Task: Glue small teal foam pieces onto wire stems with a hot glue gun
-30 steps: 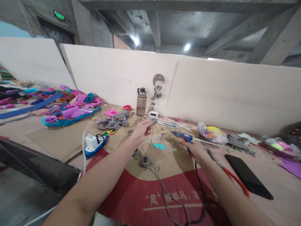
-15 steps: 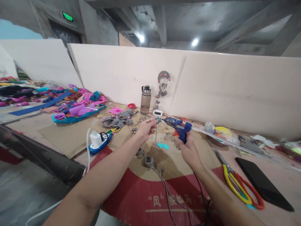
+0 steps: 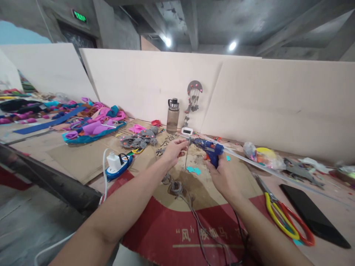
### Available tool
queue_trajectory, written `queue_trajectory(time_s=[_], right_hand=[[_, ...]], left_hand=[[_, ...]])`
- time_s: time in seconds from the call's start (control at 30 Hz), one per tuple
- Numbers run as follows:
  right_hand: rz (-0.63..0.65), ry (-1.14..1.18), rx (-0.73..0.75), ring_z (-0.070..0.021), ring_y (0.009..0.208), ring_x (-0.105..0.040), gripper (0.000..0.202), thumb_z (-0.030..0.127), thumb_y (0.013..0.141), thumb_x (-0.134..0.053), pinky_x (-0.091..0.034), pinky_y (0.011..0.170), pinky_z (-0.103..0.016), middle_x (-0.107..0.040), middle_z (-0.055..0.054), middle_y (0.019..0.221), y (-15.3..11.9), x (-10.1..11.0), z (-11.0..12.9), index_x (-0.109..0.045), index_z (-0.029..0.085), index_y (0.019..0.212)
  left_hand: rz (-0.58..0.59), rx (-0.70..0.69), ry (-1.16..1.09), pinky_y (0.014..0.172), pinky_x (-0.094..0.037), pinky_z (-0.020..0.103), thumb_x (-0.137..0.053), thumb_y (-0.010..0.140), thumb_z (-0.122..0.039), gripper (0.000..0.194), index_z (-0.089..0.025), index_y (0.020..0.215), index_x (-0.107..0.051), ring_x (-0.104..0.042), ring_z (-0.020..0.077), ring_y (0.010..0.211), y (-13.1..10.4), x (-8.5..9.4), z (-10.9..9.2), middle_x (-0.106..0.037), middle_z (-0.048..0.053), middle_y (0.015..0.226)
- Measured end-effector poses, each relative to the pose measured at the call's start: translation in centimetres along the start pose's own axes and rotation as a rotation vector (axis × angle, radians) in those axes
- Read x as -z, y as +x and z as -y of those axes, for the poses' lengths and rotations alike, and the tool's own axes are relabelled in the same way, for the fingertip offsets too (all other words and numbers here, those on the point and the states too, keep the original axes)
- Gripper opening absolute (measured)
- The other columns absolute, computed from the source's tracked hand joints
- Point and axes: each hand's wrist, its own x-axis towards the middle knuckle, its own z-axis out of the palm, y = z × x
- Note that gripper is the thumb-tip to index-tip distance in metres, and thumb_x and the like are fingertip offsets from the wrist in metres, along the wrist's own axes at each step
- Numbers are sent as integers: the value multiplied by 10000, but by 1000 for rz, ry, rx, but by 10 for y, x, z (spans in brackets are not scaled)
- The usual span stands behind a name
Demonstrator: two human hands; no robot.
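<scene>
The fingers of my left hand (image 3: pixel 175 152) are pinched close together on the top of a thin gray cord (image 3: pixel 186 158), and the cord hangs down from them. A tiny bit sits at the very top, too small for me to name. The fingers of my right hand (image 3: pixel 224 179) are curled around the handle of a blue glue gun (image 3: pixel 213 149). The gun looks hard and smooth, and a long, straight, cloudy glue stick (image 3: pixel 241 156) pokes out of its back. Its nose points left, right up by my pinched fingers; I can't tell if it touches the cord. Below, more cord lies in a round, loopy coil (image 3: pixel 176 187) on the flat brown and red cardboard (image 3: pixel 155 229). Flat, bright blue cutouts (image 3: pixel 191 169) with bumpy edges lie near it. One second ago, the glue gun was lower and apart from my left fingers; now it is up beside them. My right arm hid part of the scissors (image 3: pixel 273 198) then, and now both the yellow and red handles show.
</scene>
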Motion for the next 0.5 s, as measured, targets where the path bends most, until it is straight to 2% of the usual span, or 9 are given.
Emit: queue_trajectory(time_s=[0.3, 0.5], right_hand=[[-17, -58, -22, -285, 899, -610, 201, 312, 867, -509, -475, 820, -426, -654, -112, 998, -2, 0, 0, -510, 247, 1057], [-27, -24, -21, -258, 830, -606, 187, 315, 850, -514, -490, 777, -408, -647, -93, 949, -1, 1, 1, -520, 237, 1021]], left_hand=[[-25, -38, 22, 435, -261, 167, -820, 576, -272, 259, -140, 680, -622, -443, 42, 513, -3, -1, -1, -537, -33, 607], [-42, -35, -6, 416, -266, 153, -832, 554, -267, 281, -136, 693, -625, -459, 39, 515, 0, 0, -1, -544, -34, 618]])
